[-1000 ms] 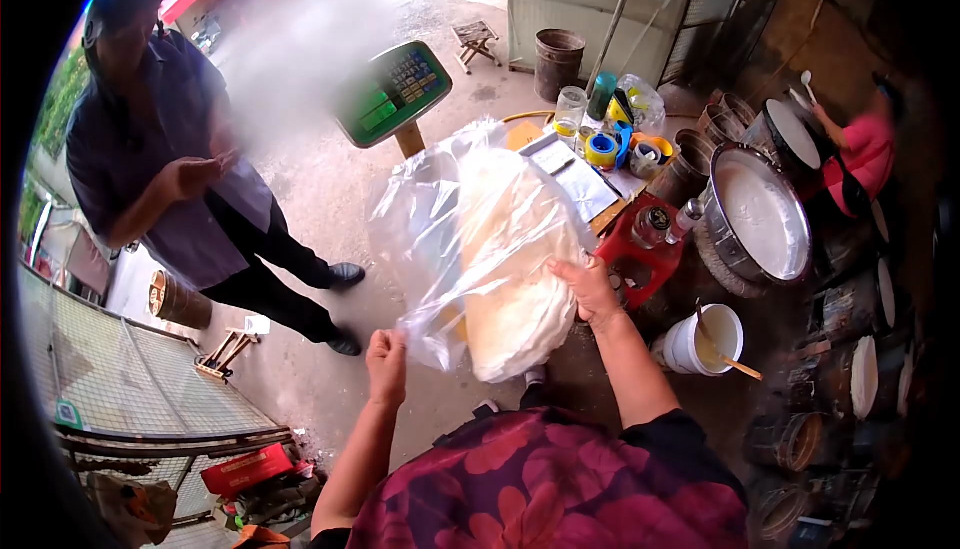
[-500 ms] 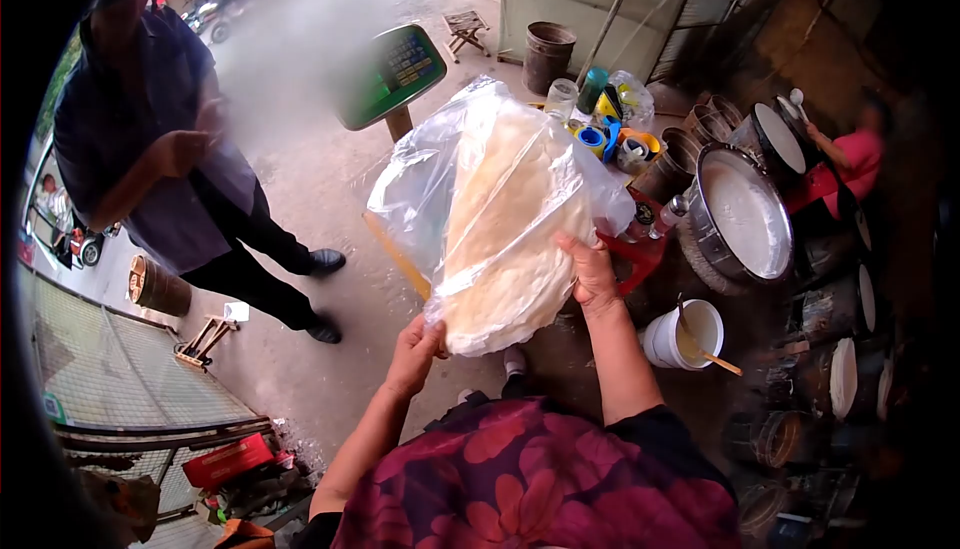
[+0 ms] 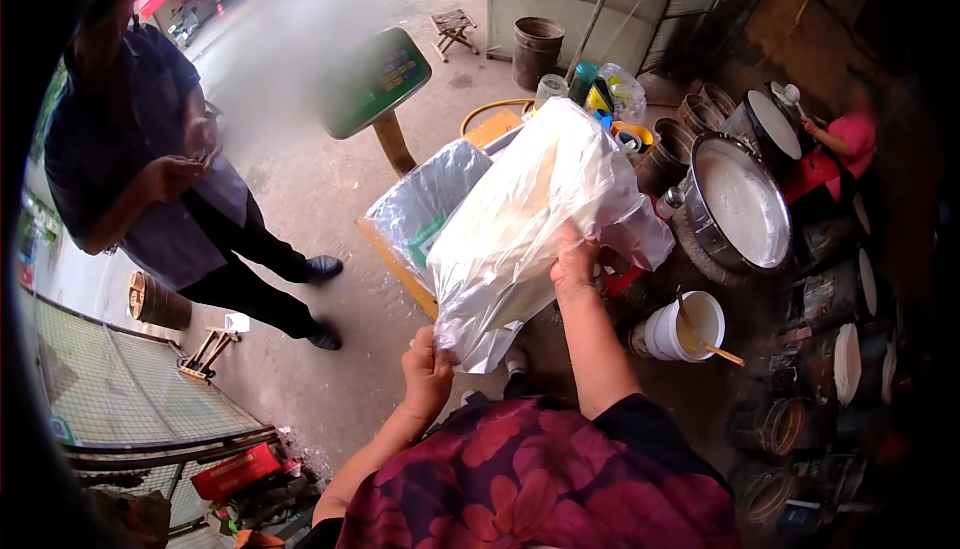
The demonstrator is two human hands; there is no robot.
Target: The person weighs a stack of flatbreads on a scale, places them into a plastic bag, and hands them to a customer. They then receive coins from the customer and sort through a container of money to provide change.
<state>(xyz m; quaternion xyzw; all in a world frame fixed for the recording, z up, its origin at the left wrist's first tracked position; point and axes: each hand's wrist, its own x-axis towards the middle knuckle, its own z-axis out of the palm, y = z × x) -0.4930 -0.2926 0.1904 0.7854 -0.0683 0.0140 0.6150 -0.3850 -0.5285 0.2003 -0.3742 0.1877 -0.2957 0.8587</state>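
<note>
A clear plastic bag [image 3: 500, 294] hangs in front of me, with pale folded flatbread [image 3: 540, 199] showing dimly through its creased film. My left hand [image 3: 428, 374] is closed in a fist on the bag's gathered near-left corner. On the right side, my right hand [image 3: 575, 261] grips the bag and the flatbread inside, thumb on top and the other fingers mostly hidden beneath. Just behind and left of it, a stack of plastic bags [image 3: 432, 194] with a green print lies on a small table [image 3: 400, 271].
A person [image 3: 165, 149] stands at left, hands together. A green-framed sign [image 3: 385, 84] is ahead, partly blurred. To the right are a large pan of white batter [image 3: 740, 209], a white bucket [image 3: 660, 334] with a stick, and another person [image 3: 850, 139] among round griddles.
The bag has been drawn over the flatbread, which showed plainly before. My left hand has closed and moved slightly down; my right hand has shifted a little left. The stacked bags are now uncovered.
</note>
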